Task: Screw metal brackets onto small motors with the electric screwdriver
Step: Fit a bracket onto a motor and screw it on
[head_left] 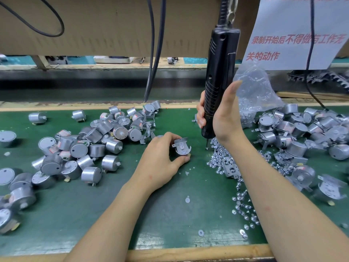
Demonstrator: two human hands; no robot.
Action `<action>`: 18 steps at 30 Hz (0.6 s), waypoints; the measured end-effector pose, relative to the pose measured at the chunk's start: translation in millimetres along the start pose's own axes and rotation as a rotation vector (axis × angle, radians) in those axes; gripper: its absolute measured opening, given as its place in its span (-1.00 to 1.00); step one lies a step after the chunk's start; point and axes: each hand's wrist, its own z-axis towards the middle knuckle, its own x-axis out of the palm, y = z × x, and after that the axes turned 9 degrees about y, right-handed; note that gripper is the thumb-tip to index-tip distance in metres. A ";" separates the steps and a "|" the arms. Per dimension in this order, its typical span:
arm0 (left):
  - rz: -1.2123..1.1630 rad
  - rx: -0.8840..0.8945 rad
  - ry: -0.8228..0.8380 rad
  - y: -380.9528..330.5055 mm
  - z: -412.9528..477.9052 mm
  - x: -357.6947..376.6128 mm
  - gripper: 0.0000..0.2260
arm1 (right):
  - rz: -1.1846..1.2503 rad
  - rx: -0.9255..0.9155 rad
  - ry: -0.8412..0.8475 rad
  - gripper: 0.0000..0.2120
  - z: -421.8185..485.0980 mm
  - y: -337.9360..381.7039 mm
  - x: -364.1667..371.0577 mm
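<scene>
From where I stand, the job looks somewhere in the middle. On the person's right lies a heap of bracketed motors, which I take for finished work, and on the left a larger scatter of bare motors has no brackets yet, so plenty remains. The left hand rests on the green mat, thumb and fingertips pinching one small motor with a metal bracket seated on top. I can make out no screw heads in it, though it is too small to be sure. The right hand has its fingers wrapped round the lower barrel of the hanging electric screwdriver, the thumb sticking straight up. The bit hangs at the edge of the pile of loose screws, just beside the held motor rather than over it. My guess is that it is picking up a screw, so this piece is not yet fastened. A clear plastic bag slumps behind the screws.
</scene>
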 end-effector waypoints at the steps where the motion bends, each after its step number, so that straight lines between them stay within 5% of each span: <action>1: -0.001 0.000 0.000 -0.1 -0.2 0.0 -0.66 | 0.005 0.001 -0.004 -0.19 -0.2 -0.3 0.4; 18: 0.003 0.001 0.000 -1.2 -0.5 -0.9 -0.66 | -0.040 0.024 -0.006 -0.24 0.2 -3.0 -1.2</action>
